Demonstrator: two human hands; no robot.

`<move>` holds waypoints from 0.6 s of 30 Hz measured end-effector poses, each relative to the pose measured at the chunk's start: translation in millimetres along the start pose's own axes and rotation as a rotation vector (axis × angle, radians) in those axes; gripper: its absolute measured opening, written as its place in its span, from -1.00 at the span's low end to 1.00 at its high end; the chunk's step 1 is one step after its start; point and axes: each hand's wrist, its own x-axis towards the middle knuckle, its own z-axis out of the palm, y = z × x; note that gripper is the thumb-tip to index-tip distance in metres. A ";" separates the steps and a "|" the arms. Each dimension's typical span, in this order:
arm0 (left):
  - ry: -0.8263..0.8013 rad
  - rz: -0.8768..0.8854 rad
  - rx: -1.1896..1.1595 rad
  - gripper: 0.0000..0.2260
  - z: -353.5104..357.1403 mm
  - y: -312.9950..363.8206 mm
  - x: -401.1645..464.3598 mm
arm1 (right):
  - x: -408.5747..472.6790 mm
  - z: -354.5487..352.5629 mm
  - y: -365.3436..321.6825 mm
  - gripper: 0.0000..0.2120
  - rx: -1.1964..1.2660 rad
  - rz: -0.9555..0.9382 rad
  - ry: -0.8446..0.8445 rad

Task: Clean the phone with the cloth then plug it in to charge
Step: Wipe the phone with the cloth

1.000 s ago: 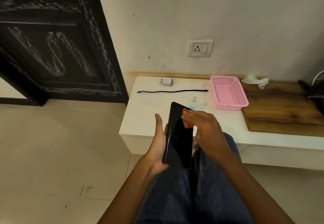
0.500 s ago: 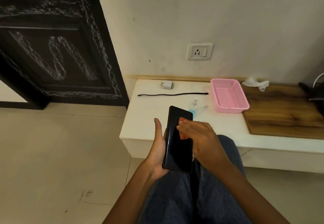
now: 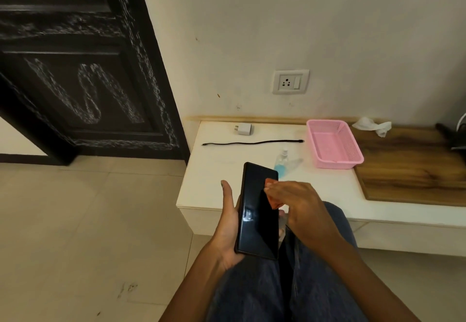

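Left hand: forearm enters from 6 o'clock, palm up under the phone, thumb straight along the phone's 9 o'clock edge, fingers curled round the back; tips show at its 3 o'clock edge. Phone held over the lap, screen up and dark, long axis toward 12 o'clock, top end overlapping the bench front edge.

Right hand: forearm enters from 5 o'clock, knuckles up, fingers bunched and pinching a small orange cloth against the screen's upper 3 o'clock side.

On bench, toward 12 o'clock of the phone: black cable lying straight, white adapter beyond it near the wall. Spray bottle at 1 o'clock, just past the phone's top corner. Pink basket at 2 o'clock; wooden board further toward 3. Wall socket above the bench. Bare bench surface lies between cable and phone; open floor at 9 o'clock.
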 end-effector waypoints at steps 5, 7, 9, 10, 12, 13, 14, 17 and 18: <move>0.010 0.003 -0.013 -0.14 -3.0 2.7 1.8 | -2.1 3.5 -11.9 -0.61 -0.047 -0.046 0.016; 0.006 0.001 -0.016 -0.14 -6.0 3.2 0.4 | -5.0 0.9 -16.8 -0.63 -0.047 -0.101 -0.023; 0.018 0.014 0.004 -0.12 -5.0 2.9 -0.7 | 1.2 -4.8 -9.3 -0.66 -0.007 -0.080 -0.028; 0.020 0.020 0.009 -0.11 -3.0 2.4 -0.9 | 5.1 -7.0 -3.7 -0.69 0.012 -0.056 -0.002; 0.032 0.027 0.019 -0.10 -0.6 2.9 -0.1 | 10.4 -7.6 0.6 -0.67 0.040 -0.017 0.039; 0.036 0.028 0.018 -0.11 -1.0 4.0 0.9 | 9.3 -5.8 -2.3 -0.62 0.031 -0.015 0.030; 0.029 0.029 0.014 -0.12 -2.3 5.8 1.7 | 5.9 -3.0 -6.7 -0.59 0.001 -0.031 0.013; 0.011 0.028 0.015 -0.13 -6.3 9.1 0.6 | -5.7 0.1 -15.0 -0.58 -0.033 -0.094 -0.048; 0.020 0.029 0.020 -0.13 -6.0 8.9 -0.2 | -3.8 -0.8 -10.6 -0.56 -0.014 -0.079 -0.054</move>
